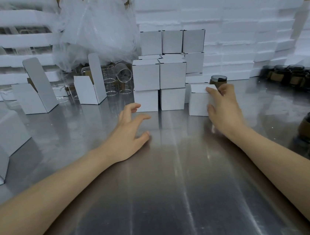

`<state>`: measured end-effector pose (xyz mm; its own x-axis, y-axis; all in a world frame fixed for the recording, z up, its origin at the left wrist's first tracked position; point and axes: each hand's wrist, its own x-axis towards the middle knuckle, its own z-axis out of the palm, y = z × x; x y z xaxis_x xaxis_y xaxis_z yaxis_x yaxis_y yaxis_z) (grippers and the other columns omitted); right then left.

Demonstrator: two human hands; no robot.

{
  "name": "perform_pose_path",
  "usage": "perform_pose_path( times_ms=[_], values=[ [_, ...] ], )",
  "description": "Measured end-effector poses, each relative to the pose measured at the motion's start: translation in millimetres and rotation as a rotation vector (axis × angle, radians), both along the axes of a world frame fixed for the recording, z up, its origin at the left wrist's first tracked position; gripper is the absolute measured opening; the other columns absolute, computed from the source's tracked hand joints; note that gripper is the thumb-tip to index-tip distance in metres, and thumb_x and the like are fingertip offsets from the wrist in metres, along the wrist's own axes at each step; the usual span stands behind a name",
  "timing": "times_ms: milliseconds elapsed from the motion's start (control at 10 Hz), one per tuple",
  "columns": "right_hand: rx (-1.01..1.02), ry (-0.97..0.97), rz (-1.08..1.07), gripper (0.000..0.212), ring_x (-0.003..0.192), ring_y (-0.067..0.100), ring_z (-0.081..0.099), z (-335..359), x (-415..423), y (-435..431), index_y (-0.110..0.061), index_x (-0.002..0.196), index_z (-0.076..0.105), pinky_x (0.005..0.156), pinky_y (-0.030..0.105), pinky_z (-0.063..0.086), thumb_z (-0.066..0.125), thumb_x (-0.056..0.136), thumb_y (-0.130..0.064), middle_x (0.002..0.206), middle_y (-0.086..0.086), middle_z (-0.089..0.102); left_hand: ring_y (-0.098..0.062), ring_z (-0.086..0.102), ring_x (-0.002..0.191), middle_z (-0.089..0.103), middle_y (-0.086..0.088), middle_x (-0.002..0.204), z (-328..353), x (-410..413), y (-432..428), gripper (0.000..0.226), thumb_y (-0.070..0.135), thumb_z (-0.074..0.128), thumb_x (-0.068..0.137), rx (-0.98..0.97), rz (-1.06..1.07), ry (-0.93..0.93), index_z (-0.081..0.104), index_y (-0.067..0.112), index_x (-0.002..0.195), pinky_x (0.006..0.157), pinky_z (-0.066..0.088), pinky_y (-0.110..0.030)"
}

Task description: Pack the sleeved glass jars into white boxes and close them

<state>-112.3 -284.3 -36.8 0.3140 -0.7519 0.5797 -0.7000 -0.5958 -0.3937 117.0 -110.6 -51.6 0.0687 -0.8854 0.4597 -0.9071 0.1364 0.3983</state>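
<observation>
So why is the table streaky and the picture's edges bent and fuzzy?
Head view: the steel table reflects light in pale streaks and mirrors the stacked white boxes; the wide lens bows the foam stacks near the edges; the sleeved jars are smeared, the right hand gripping a white box fairly sharp.

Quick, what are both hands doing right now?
Left hand: open, fingers spread, holding nothing.
Right hand: gripping the small closed white cardboard box.
</observation>
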Motion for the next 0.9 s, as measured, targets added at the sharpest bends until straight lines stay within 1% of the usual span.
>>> perform_pose_path(
  times_ms=[100, 200, 300, 400, 500, 600, 700, 800, 900],
  values=[
    [0.069, -0.256, 0.001, 0.045, 0.097, 0.028, 0.049, -1.9, -0.7, -6.1, -0.007, 0.128, 0.043, 0.081, 0.034, 0.043, 0.056, 0.085, -0.003, 0.128, 0.014, 0.038, -0.005, 0.013, 0.137, 0.015, 0.0, 0.148, 0.2, -0.3, -0.1, 0.038, 0.024, 0.058, 0.093, 0.007, 0.004, -0.002, 0.051, 0.019, 0.13, 0.109, 0.034, -0.039],
    [0.122, -0.367, 0.002, 0.026, 0.089, 0.02, 0.048, -2.7, -1.7, -9.7, -0.011, 0.105, 0.045, 0.076, 0.029, 0.039, 0.055, 0.084, -0.001, 0.109, 0.012, 0.051, -0.007, 0.013, 0.137, 0.016, -0.002, 0.148, 0.2, 0.2, -0.2, 0.037, 0.025, 0.058, 0.093, 0.009, 0.001, -0.007, 0.051, 0.019, 0.129, 0.109, 0.033, -0.037],
    [0.119, -0.248, 0.036, 0.02, 0.092, 0.021, 0.05, -7.3, -1.0, -13.8, -0.008, 0.102, 0.054, 0.078, 0.021, 0.035, 0.054, 0.084, 0.001, 0.112, 0.014, 0.05, -0.009, 0.013, 0.138, 0.017, -0.002, 0.148, 0.3, -0.2, -0.7, 0.035, 0.025, 0.058, 0.093, 0.014, 0.008, -0.004, 0.052, 0.02, 0.128, 0.109, 0.032, -0.036],
    [0.157, -0.147, 0.036, 0.027, 0.1, 0.027, 0.054, -10.2, 0.9, -16.2, -0.009, 0.111, 0.059, 0.083, 0.027, 0.039, 0.054, 0.085, -0.003, 0.12, 0.012, 0.047, -0.012, 0.014, 0.139, 0.018, -0.003, 0.148, 0.4, -0.4, -1.6, 0.035, 0.024, 0.058, 0.093, 0.019, 0.009, 0.002, 0.054, 0.018, 0.127, 0.11, 0.029, -0.034],
    [0.19, -0.098, 0.054, 0.035, 0.108, 0.028, 0.054, -11.7, 0.8, -16.7, -0.011, 0.121, 0.059, 0.091, 0.036, 0.043, 0.052, 0.087, -0.004, 0.13, 0.009, 0.047, -0.012, 0.014, 0.139, 0.018, -0.003, 0.148, -0.2, -0.2, -2.1, 0.035, 0.024, 0.058, 0.092, 0.026, 0.029, -0.014, 0.054, 0.018, 0.126, 0.108, 0.023, -0.027],
    [0.256, 0.018, 0.074, 0.053, 0.123, 0.03, 0.048, -11.3, 0.9, -15.8, -0.011, 0.142, 0.044, 0.102, 0.039, 0.04, 0.05, 0.089, -0.006, 0.14, 0.012, 0.047, -0.017, 0.019, 0.139, 0.014, -0.003, 0.15, -0.3, 1.4, -2.4, 0.039, 0.022, 0.058, 0.09, -0.012, 0.174, -0.027, 0.052, 0.016, 0.128, 0.106, 0.032, -0.036],
    [0.345, 0.065, 0.09, 0.056, 0.121, 0.033, 0.051, -11.9, 1.8, -16.0, -0.013, 0.147, 0.036, 0.101, 0.033, 0.039, 0.048, 0.092, -0.01, 0.13, 0.021, 0.056, -0.029, 0.03, 0.132, 0.013, -0.009, 0.148, 0.6, 7.2, -1.3, 0.044, 0.025, 0.054, 0.089, 0.001, 0.44, -0.074, 0.047, 0.01, 0.129, 0.091, 0.043, -0.043],
    [0.322, 0.113, 0.075, 0.042, 0.118, 0.031, 0.052, -12.1, 2.3, -15.2, -0.01, 0.136, 0.052, 0.094, 0.029, 0.039, 0.047, 0.094, -0.013, 0.129, 0.016, 0.059, -0.035, 0.044, 0.114, 0.037, -0.018, 0.131, 2.0, 8.7, -7.1, 0.04, 0.031, 0.047, 0.091, 0.124, 0.601, -0.188, 0.05, 0.004, 0.121, 0.082, 0.041, -0.04],
    [0.252, 0.145, 0.079, 0.028, 0.097, 0.031, 0.056, -14.7, 4.5, -15.8, -0.006, 0.105, 0.068, 0.082, 0.033, 0.044, 0.044, 0.092, -0.01, 0.104, 0.015, 0.068, -0.034, 0.052, 0.091, 0.059, -0.018, 0.104, 6.4, 22.9, -9.3, 0.027, 0.026, 0.044, 0.091, 0.102, 0.662, -0.292, 0.058, 0.005, 0.098, 0.07, 0.042, -0.038]
  ],
)
